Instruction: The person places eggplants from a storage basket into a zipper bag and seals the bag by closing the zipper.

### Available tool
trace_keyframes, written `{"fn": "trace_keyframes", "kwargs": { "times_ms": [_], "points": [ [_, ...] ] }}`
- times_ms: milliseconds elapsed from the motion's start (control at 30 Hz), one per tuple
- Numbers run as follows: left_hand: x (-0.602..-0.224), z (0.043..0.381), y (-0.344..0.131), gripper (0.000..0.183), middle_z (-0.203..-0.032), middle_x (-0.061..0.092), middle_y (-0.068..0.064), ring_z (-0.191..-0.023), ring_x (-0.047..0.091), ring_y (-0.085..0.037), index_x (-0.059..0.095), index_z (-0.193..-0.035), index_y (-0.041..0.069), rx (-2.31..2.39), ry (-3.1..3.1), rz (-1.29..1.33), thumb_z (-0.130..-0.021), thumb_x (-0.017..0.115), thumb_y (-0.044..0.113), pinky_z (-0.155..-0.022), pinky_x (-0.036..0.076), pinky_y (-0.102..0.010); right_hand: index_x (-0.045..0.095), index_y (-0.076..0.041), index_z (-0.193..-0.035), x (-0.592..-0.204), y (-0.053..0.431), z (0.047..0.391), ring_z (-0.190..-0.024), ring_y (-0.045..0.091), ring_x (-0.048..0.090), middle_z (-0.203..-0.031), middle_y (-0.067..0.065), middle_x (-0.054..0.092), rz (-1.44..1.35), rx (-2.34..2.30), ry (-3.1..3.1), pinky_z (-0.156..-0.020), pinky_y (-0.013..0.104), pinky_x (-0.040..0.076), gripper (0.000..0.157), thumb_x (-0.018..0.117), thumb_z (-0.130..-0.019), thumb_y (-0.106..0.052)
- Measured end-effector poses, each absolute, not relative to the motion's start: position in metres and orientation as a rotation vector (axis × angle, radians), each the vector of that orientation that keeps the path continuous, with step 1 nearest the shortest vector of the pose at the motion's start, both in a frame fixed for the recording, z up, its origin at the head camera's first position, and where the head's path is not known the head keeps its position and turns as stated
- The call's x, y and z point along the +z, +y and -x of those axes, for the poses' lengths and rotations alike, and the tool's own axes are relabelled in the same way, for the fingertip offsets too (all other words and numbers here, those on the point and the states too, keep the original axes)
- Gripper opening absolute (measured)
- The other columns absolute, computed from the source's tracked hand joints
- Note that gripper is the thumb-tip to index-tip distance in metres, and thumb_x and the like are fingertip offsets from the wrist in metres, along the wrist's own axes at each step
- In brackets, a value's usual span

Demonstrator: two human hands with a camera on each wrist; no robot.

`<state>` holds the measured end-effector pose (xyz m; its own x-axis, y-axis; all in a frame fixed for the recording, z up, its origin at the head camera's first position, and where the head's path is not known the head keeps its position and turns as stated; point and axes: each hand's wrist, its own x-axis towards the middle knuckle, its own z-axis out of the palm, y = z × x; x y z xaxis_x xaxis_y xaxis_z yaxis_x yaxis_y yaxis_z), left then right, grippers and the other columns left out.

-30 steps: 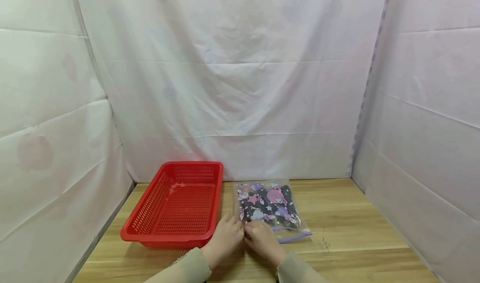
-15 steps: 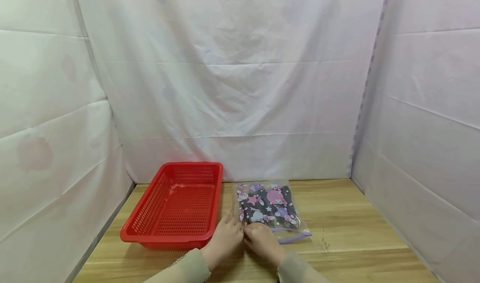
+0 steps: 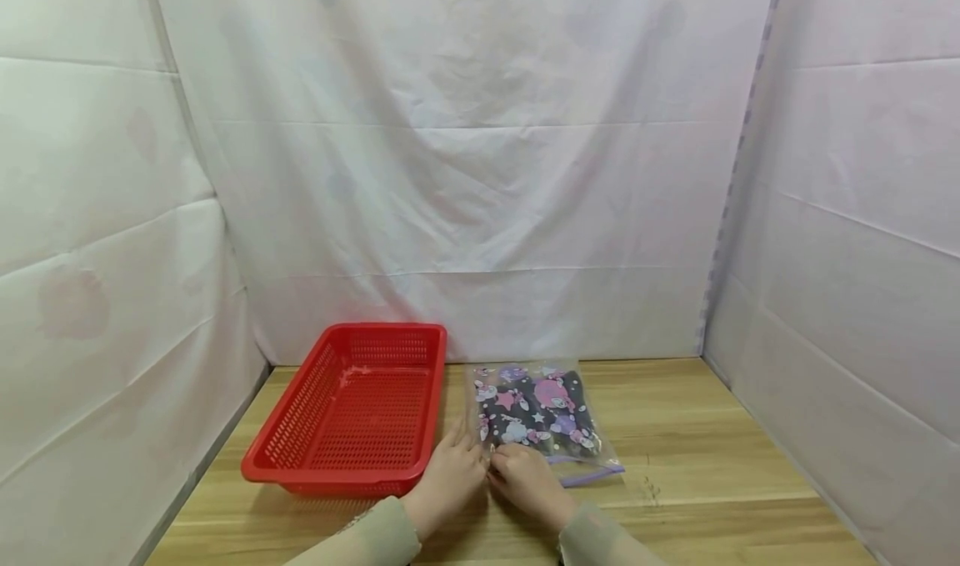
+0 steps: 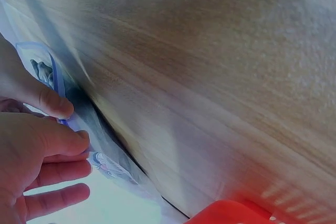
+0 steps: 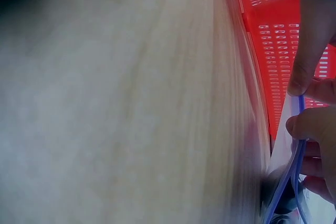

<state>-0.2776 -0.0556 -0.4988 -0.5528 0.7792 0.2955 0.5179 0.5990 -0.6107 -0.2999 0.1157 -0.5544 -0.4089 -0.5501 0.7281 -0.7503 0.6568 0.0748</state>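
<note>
A clear zip bag [image 3: 553, 395], printed with pink, purple and white cartoon figures and stars, lies on the wooden table with something dark inside. Its purple zip strip [image 3: 592, 476] faces the person, and the lips stand apart toward the right. At the bag's near left corner, my left hand [image 3: 450, 476] pinches the strip between thumb and fingers. Right beside it my right hand [image 3: 525, 478] also pinches the strip. In the right wrist view both thumbs press on the purple zip [image 5: 299, 153], the left hand [image 5: 311, 51] closer to the basket.
A red perforated plastic basket [image 3: 258, 472] stands just left of the left hand, its near right corner close to the forearm. White cloth [image 3: 480, 199] hangs behind the table [image 3: 712, 466] and on both sides. Small dark marks show on the tabletop at right.
Hardly anything differs: both hands stay at the bag's near left corner, with only slight shifts of the right fingers. Bag and basket keep their places.
</note>
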Motion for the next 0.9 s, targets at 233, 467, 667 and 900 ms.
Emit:
{"fn": "trace_keyframes", "kwargs": {
  "times_ms": [233,467,667,900],
  "points": [
    [-0.4975,0.2744,-0.0553,0.013,-0.081,0.063,0.004,-0.076,0.056,-0.015,0.074,-0.092,0.023,0.611,-2.313,1.015,-0.087,0.063,0.029,-0.074,0.045,-0.031,0.057,-0.017,-0.064,-0.5517,0.1151,0.2977,-0.058,0.010,0.050,-0.067,-0.008,0.050,-0.992,0.323,-2.126,-0.055,0.023,0.043,0.028,0.085,-0.063,-0.016],
    [-0.4989,0.2758,-0.0542,0.011,-0.078,0.060,0.004,-0.071,0.055,-0.013,0.073,-0.092,0.022,0.619,-2.323,0.997,-0.087,0.065,0.026,-0.067,0.045,-0.027,0.058,-0.016,-0.066,-0.5493,0.1146,0.2965,-0.059,0.011,0.050,-0.068,-0.007,0.049,-0.965,0.322,-2.162,-0.055,0.024,0.044,0.026,0.084,-0.065,-0.016],
    [-0.4988,0.2761,-0.0524,0.005,-0.070,0.056,0.004,-0.063,0.051,-0.011,0.071,-0.083,0.020,0.615,-2.288,1.004,-0.084,0.067,0.023,-0.054,0.039,-0.022,0.056,-0.017,-0.064,-0.5493,0.1142,0.2966,-0.057,0.010,0.048,-0.067,-0.008,0.047,-0.970,0.333,-2.173,-0.054,0.021,0.042,0.026,0.081,-0.063,-0.013],
    [-0.4991,0.2770,-0.0507,0.007,-0.066,0.056,0.003,-0.059,0.050,-0.011,0.071,-0.078,0.019,0.615,-2.230,1.005,-0.083,0.069,0.022,-0.050,0.036,-0.023,0.051,-0.017,-0.061,-0.5455,0.1138,0.2952,-0.055,0.010,0.047,-0.066,-0.008,0.046,-0.992,0.347,-2.203,-0.051,0.021,0.039,0.029,0.078,-0.064,-0.009]
  ]
}}
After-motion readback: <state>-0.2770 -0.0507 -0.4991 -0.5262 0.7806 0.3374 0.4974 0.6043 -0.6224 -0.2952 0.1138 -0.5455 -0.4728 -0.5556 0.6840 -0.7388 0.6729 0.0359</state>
